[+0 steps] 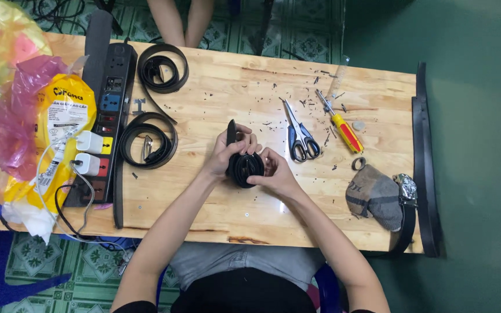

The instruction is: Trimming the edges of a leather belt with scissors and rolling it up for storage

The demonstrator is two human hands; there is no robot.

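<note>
I have both hands closed around a black belt wound into a tight coil, held just above the middle of the wooden worktop. My left hand wraps the coil from the far side, with the loose belt end standing up past its fingers; my right hand pinches the near edge. Fingers cover much of the coil, so I cannot tell whether the buckle is inside it.

The risk I see is the coil springing open: stiff strap wound this tight wants to unwind, and a slackened pinch on either side would let it go. A whipping tail could sweep the scissors or the yellow-and-red screwdriver, both near my right hand.

Room is best directly in front of me, where the wood is bare to the near edge. To my left lie two more coiled belts, and beyond them a power strip with chargers plugged in and a trailing white cable, so sideways moves there could snag. To my right a folded grey cloth and a wristwatch sit close to the worktop's end.
</note>
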